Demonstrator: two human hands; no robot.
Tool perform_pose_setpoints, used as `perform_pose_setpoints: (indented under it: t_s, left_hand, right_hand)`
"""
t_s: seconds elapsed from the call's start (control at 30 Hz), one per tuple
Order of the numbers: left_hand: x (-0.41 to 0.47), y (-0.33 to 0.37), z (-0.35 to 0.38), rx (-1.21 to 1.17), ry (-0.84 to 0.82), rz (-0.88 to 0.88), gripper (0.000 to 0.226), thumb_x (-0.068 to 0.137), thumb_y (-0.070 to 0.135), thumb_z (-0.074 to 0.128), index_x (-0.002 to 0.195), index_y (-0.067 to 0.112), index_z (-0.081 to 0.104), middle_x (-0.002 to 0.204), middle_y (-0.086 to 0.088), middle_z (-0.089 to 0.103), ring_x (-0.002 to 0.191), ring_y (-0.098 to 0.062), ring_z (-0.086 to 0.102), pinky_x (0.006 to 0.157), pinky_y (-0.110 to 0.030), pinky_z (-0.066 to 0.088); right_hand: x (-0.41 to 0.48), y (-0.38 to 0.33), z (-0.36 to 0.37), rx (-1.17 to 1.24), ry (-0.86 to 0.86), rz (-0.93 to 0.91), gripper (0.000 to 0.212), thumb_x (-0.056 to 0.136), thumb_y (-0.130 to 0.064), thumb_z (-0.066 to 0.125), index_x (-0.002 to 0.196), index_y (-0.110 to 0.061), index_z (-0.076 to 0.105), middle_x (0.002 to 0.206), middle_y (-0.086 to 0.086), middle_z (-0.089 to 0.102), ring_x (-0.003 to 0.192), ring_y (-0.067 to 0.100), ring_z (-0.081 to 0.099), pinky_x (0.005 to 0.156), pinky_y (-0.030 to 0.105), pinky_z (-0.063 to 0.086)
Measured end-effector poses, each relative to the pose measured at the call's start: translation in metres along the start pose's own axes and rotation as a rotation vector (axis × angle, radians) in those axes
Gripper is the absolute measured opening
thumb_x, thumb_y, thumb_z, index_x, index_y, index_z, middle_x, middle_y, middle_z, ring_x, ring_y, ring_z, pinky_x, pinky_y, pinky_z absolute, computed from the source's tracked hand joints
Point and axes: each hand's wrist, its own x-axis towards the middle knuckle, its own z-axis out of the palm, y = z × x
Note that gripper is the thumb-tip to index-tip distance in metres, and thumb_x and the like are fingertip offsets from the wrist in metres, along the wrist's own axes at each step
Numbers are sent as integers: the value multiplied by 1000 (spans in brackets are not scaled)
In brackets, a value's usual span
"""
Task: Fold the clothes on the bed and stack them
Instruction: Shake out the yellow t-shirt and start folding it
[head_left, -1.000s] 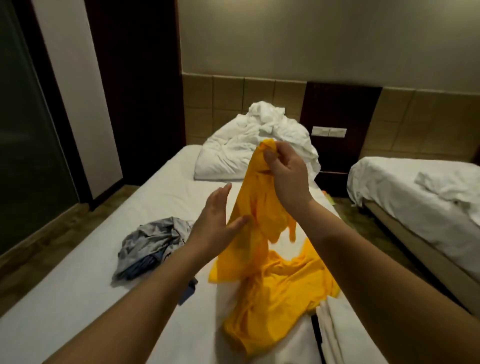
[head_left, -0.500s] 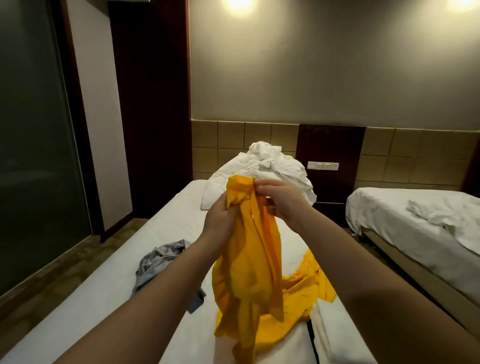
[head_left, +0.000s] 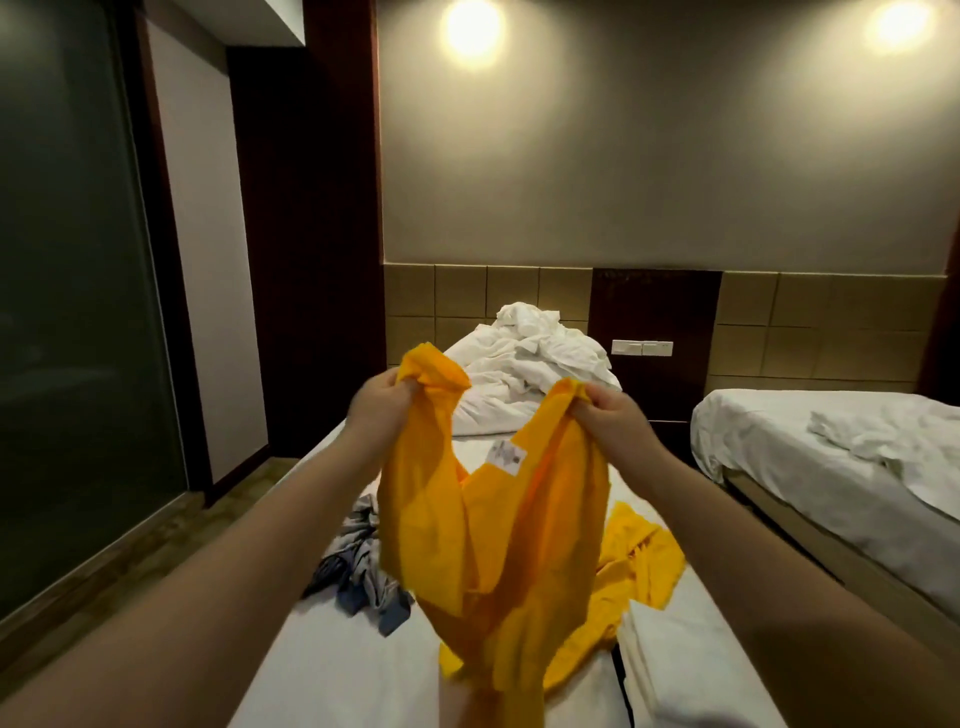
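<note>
head view: the left hand (head_left: 382, 410) grips one bunched top corner of a yellow garment (head_left: 498, 545), fingers curled round the cloth. the right hand (head_left: 610, 421) grips the other top corner the same way. the two hands are held apart at about the same height, and the neckline sags in a curve between them. the cloth is thin, soft and matte, a bright orange-yellow, creased in long vertical folds. a small white label (head_left: 506, 457) sits inside the neck, below and between the hands.

below the hands the garment hangs down, and its lower part lies crumpled on the smooth white sheet of the bed (head_left: 332, 675), spreading out under the right forearm. below the left hand, just beside the hanging cloth, a grey garment (head_left: 358, 566) with bluish patches lies in a rumpled heap on the sheet. under the right forearm a white folded cloth (head_left: 675, 649) lies flat near the bed's edge.

beyond the hands a puffy white duvet (head_left: 530, 374) is piled at the head of the bed against tan square panels. well to the right of the right hand stands a second bed (head_left: 831, 452) with wrinkled white bedding.
</note>
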Motion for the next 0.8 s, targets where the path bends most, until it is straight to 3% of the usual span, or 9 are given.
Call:
perform_pose_setpoints:
  t_s: [0.07, 0.17, 0.3, 0.4, 0.5, 0.57, 0.67, 0.73, 0.8]
  left_hand:
    - [3, -1, -10, 8, 10, -9, 30, 100, 28, 39, 120, 11, 52, 119, -14, 55, 114, -34, 52, 89, -41, 42]
    - [3, -7, -16, 62, -4, -35, 36, 99, 23, 44, 132, 8, 45, 130, -16, 50, 119, -36, 50, 94, -44, 44]
    - [3, -18, -8, 201, -41, 1, 44, 93, 15, 55, 134, 12, 39, 131, -15, 49, 111, -33, 52, 86, -39, 47]
    - [0, -22, 3, 390, -67, 38, 59, 89, 23, 62, 139, 22, 32, 133, -14, 45, 106, -28, 51, 78, -31, 46]
    - [-3, -24, 12, 450, -102, 212, 65, 85, 32, 65, 141, 31, 32, 139, -10, 39, 116, -24, 48, 86, -31, 46]
    - [-5, -21, 17, 436, -133, 373, 68, 84, 31, 66, 142, 36, 30, 142, -4, 38, 113, -14, 46, 87, -27, 44]
    - [-3, -10, 28, 423, -210, 503, 75, 82, 33, 69, 142, 42, 25, 143, 3, 38, 104, -2, 42, 78, -17, 40]
    - [-2, -1, 34, 397, -294, 538, 75, 81, 32, 69, 140, 44, 26, 139, 4, 44, 96, 1, 47, 68, -6, 39]
    - [-2, 8, 39, 391, -370, 599, 71, 83, 25, 69, 139, 43, 30, 135, 4, 49, 92, 0, 51, 65, -6, 44]
  right_hand:
    - [-1, -4, -11, 45, 49, -18, 10, 93, -22, 53, 89, -24, 62, 97, 13, 65, 89, 27, 61, 87, 46, 50]
    - [-1, -10, -17, 54, 101, -50, 9, 95, -28, 50, 104, -29, 54, 113, 7, 59, 106, 28, 56, 94, 47, 47]
    - [-2, -19, -9, 48, 84, -72, 12, 96, -27, 49, 108, -26, 53, 106, 0, 56, 104, 23, 54, 93, 44, 47]
    - [-1, -22, -4, 33, 69, -89, 23, 98, -25, 46, 118, -20, 54, 105, -3, 56, 98, 18, 55, 86, 35, 48]
    - [-1, -24, 1, 155, -25, -46, 18, 98, -14, 44, 97, -24, 58, 89, -3, 59, 82, 13, 56, 70, 24, 47]
    - [-1, -26, 5, 259, -121, 6, 22, 95, -4, 41, 90, -16, 59, 80, 6, 55, 75, 18, 51, 69, 27, 43]
    - [-2, -27, 8, 335, -290, 33, 19, 93, 0, 41, 96, -5, 59, 88, 14, 52, 82, 26, 48, 80, 37, 41]
    - [-2, -30, 10, 342, -380, 22, 17, 94, -3, 43, 95, -5, 59, 79, 9, 59, 77, 19, 56, 79, 32, 46]
    - [-1, -31, 11, 357, -433, 26, 17, 94, -5, 46, 97, -8, 63, 75, 2, 65, 70, 13, 61, 74, 27, 52]
